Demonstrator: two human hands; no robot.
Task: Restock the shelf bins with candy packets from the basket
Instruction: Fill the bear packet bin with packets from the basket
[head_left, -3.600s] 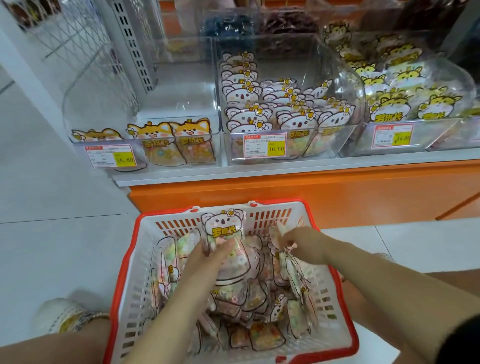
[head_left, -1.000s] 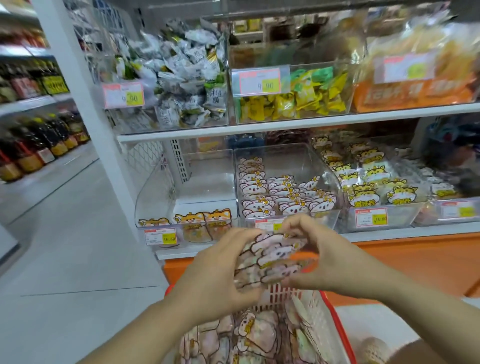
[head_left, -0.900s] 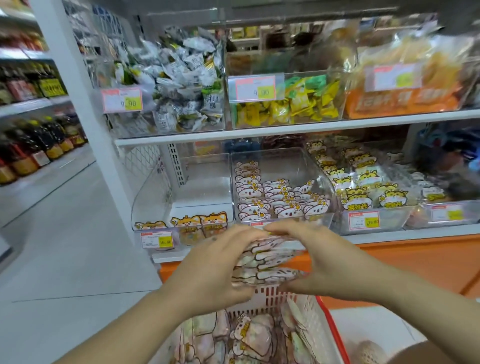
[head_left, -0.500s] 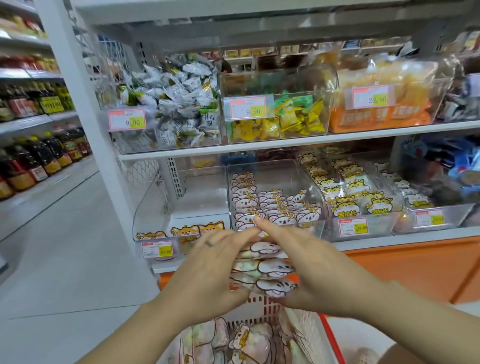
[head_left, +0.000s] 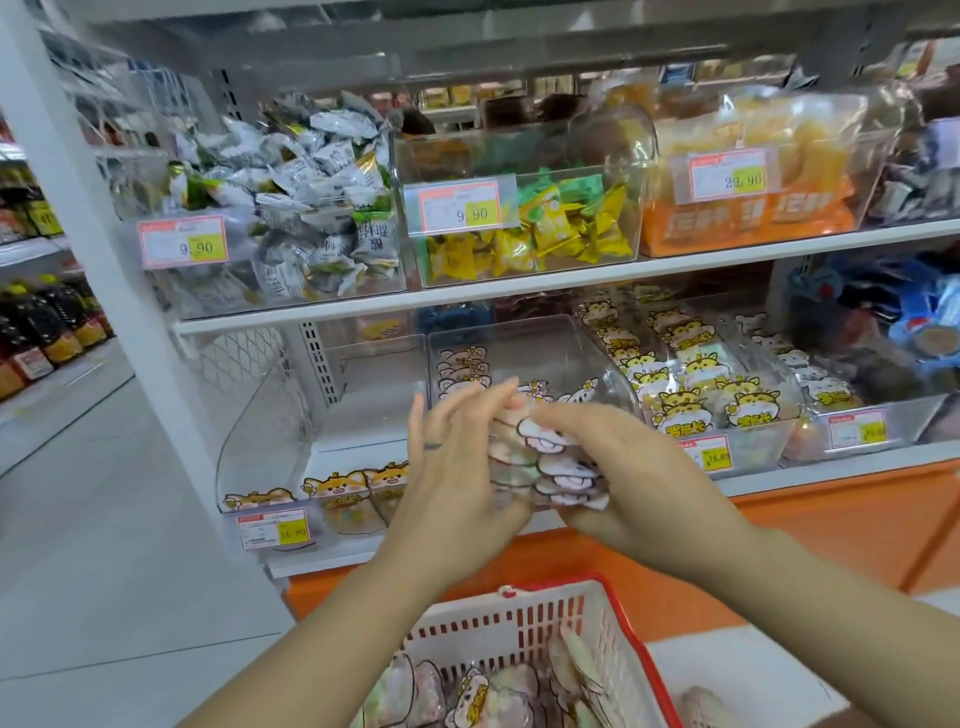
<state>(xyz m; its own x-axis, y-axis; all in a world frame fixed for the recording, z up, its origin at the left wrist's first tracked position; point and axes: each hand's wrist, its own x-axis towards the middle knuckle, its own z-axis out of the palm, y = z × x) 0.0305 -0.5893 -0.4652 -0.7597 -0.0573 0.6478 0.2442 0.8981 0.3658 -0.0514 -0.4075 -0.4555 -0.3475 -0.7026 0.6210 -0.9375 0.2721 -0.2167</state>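
A stack of white animal-face candy packets (head_left: 550, 467) is sandwiched between my two hands, in front of the lower shelf. My left hand (head_left: 457, 467) presses the stack's left side with fingers nearly straight. My right hand (head_left: 618, 478) cups the right side, fingers curled over the top. Just behind the stack stands the middle clear bin (head_left: 519, 348), holding matching white packets at its left and front. The red and white basket (head_left: 524, 613) lies below my arms with more packets (head_left: 483, 696) in it.
The left clear bin (head_left: 291, 415) holds a few orange fox packets at its front. To the right, a bin of yellow tiger packets (head_left: 701, 395). The upper shelf (head_left: 571, 280) carries bins of wrapped sweets. An aisle with bottles (head_left: 47, 322) opens at left.
Since the basket view, both hands gathered a stack of packets and lifted it up toward the middle bin. My view has tilted upward to the shelves.
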